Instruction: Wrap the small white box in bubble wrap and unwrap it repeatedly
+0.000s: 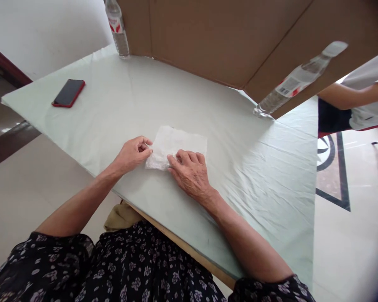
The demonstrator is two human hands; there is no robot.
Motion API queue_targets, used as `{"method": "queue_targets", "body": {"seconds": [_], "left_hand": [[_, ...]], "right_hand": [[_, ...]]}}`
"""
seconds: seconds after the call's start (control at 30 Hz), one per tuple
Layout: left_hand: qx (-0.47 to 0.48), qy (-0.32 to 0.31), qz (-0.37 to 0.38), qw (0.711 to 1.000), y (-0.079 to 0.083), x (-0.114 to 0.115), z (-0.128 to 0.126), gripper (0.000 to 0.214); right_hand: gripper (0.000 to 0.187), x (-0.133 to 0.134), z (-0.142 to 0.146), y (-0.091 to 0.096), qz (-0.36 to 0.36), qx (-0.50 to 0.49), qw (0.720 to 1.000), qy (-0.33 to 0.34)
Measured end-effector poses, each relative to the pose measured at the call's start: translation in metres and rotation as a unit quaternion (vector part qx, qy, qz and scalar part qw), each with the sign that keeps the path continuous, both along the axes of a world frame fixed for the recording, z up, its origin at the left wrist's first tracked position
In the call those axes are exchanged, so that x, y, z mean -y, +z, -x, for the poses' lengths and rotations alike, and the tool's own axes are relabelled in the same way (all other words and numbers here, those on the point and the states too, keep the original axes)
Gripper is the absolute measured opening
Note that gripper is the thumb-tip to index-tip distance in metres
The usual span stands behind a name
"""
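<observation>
A white paper tissue point(175, 143) lies flat on the pale green tablecloth point(119, 109) near the table's front edge. My left hand point(132, 153) pinches the tissue's left edge with curled fingers and thumb. My right hand point(190, 172) rests on the tissue's near edge, its fingers bent and pressing down on the folded corner. Both forearms reach in from below, over a dark flowered garment.
A red-cased phone point(68, 93) lies at the far left. One water bottle point(117, 27) stands at the back, another point(297, 79) by a large cardboard sheet point(233, 37). Another person's arm point(346, 96) shows at the right. Tiled floor surrounds the table.
</observation>
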State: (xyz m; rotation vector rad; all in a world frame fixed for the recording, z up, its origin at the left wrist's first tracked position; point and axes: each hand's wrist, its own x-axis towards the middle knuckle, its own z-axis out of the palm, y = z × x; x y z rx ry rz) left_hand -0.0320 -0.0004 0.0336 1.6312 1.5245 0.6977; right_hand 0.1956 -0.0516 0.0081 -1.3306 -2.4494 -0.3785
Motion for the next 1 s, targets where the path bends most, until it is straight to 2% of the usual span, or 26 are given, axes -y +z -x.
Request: {"method": "queue_targets", "body": {"seconds": [0.07,0.2,0.27,0.4,0.6,0.7,0.87,1.0], "left_hand": [[-0.003,0.014,0.020,1.000,0.000,0.001,0.002,0.047],[0.017,0.007,0.127,0.992,0.008,0.005,0.001,0.065],[0.017,0.011,0.160,0.987,0.011,0.004,-0.003,0.060],[0.061,0.012,0.204,0.977,0.009,-0.001,-0.013,0.033],[0.102,0.007,0.217,0.971,0.003,-0.009,-0.030,0.019],[0.080,0.011,0.235,0.969,0.006,-0.012,-0.039,0.015],[0.038,0.017,0.194,0.980,0.010,-0.013,-0.048,0.015],[0.023,0.033,0.204,0.978,0.011,-0.011,-0.053,0.011]], "right_hand": [[0.021,-0.001,0.002,-0.001,-0.002,0.009,1.000,-0.008],[0.020,-0.002,0.005,-0.002,-0.006,0.017,1.000,-0.010],[0.020,-0.002,0.005,-0.001,-0.007,0.016,1.000,-0.009],[0.019,-0.001,0.005,0.000,-0.013,0.011,1.000,-0.005],[0.018,-0.002,0.005,0.000,0.003,-0.006,1.000,-0.001],[0.016,-0.002,0.006,0.000,0.002,-0.006,1.000,-0.001],[0.020,-0.001,0.008,0.002,0.003,0.000,1.000,-0.006],[0.024,0.000,0.008,0.004,0.009,-0.008,1.000,-0.006]]}}
